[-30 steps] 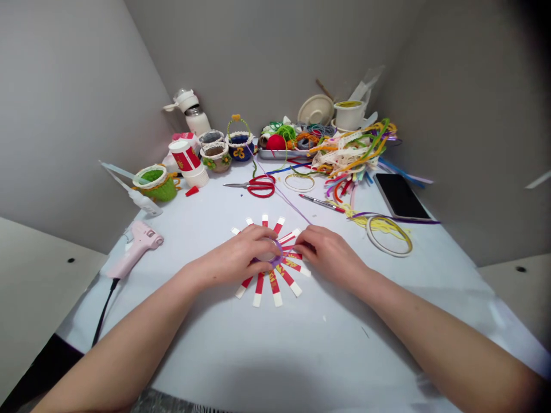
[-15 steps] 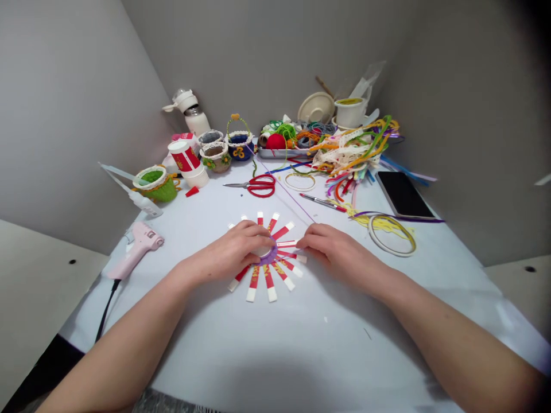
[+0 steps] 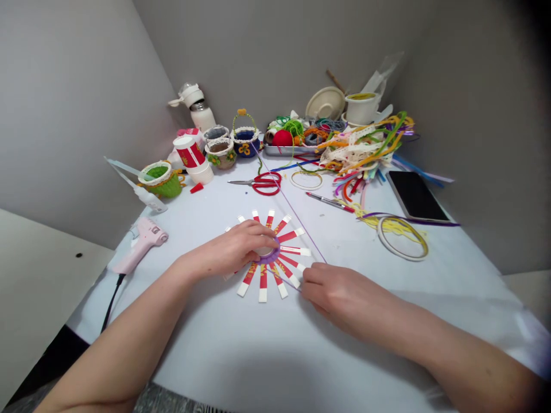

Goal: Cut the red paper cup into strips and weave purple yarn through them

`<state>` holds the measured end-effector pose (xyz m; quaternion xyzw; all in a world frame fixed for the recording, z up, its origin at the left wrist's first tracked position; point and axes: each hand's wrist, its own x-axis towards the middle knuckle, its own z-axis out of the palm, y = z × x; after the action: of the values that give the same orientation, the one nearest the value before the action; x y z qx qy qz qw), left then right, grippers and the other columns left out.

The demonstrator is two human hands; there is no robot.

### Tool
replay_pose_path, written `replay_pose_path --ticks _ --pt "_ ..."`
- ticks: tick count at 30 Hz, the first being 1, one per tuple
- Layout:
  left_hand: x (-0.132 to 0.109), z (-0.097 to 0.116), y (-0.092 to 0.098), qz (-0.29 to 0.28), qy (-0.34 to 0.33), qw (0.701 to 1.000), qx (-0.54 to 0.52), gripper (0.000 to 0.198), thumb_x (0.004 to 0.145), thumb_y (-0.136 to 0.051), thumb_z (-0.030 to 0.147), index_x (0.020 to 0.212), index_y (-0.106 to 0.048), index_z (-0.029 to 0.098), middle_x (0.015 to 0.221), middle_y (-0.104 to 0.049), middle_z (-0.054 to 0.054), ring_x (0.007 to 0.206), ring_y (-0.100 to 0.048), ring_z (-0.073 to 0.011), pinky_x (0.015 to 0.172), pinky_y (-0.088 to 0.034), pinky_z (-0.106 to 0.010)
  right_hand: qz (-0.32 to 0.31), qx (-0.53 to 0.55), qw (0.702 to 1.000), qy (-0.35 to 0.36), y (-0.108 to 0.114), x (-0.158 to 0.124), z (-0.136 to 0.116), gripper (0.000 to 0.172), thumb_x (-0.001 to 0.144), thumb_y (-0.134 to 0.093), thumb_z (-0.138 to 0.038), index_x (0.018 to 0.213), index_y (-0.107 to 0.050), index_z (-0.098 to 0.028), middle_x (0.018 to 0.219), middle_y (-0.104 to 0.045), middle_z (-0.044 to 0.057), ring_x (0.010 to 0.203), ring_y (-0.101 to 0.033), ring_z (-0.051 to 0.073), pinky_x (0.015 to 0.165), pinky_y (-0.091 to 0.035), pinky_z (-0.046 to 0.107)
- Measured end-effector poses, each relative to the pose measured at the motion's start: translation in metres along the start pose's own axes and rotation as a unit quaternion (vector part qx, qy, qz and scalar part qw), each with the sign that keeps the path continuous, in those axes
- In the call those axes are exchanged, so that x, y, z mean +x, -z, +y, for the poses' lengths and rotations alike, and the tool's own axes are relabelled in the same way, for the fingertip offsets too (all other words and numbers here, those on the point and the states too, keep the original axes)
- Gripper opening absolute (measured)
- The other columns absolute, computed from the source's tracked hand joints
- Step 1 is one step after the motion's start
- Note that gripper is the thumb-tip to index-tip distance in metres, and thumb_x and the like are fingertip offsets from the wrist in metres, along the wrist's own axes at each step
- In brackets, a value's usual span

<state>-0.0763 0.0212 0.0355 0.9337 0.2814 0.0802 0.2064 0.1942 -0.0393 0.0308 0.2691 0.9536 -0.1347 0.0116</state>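
Note:
A paper cup cut into red and white strips [image 3: 263, 281] lies spread like a star on the table, with purple yarn around its round centre. My left hand [image 3: 241, 245] holds the centre, fingers over its rim and thumb at the near side. My right hand [image 3: 329, 289] is closed on the purple yarn [image 3: 297, 221] to the right of the strips. From the hand, one length runs to the star's lower right strips, and another stretches back towards the blue basket [image 3: 245, 142].
Red scissors [image 3: 267, 183], a pen [image 3: 330, 202] and a tape ring [image 3: 403, 238] lie beyond my hands. A pink glue gun [image 3: 141, 244] is at left, a phone [image 3: 417, 196] at right. Small pots, a yarn tray [image 3: 286, 151] and coloured strips [image 3: 365, 146] stand behind.
My right hand has moved nearer to me and slightly right, drawing the yarn away from the strips. The star has turned a little under my left hand. The view has shifted slightly.

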Motion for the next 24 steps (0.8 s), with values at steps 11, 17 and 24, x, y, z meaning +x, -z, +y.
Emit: replay_pose_path --ticks 11,17,24 --pt "0.004 0.008 -0.003 -0.010 -0.035 0.999 -0.012 0.043 0.092 -0.046 0.001 0.123 -0.063 0.025 0.139 -0.058 -0.007 0.128 -0.050 -0.0252 0.107 -0.041 -0.044 0.125 0.065 0.981 -0.132 0.000 0.014 0.025 0.019 0.096 -0.054 -0.015 0.084 -0.069 -0.016 0.084 -0.064 0.006 0.082 -0.060 0.019 0.074 -0.043 0.029" --pt "0.003 0.012 -0.005 -0.006 -0.047 0.999 -0.018 0.049 0.088 -0.044 -0.003 0.125 -0.061 0.025 0.140 -0.057 -0.006 0.129 -0.049 -0.0235 0.111 -0.039 -0.046 0.171 0.083 0.956 -0.224 -0.008 0.026 0.029 0.018 0.095 -0.055 -0.016 0.080 -0.066 -0.016 0.082 -0.064 0.005 0.080 -0.060 0.018 0.073 -0.043 0.028" --pt "0.004 0.021 -0.007 0.034 0.018 0.999 -0.036 0.022 0.093 -0.061 0.021 0.115 -0.066 0.022 0.136 -0.053 -0.012 0.126 -0.049 -0.0281 0.106 -0.043 -0.046 0.160 0.096 0.954 -0.233 -0.011 0.030 0.029 0.018 0.095 -0.056 -0.018 0.080 -0.065 -0.016 0.083 -0.063 0.004 0.080 -0.059 0.017 0.073 -0.042 0.027"
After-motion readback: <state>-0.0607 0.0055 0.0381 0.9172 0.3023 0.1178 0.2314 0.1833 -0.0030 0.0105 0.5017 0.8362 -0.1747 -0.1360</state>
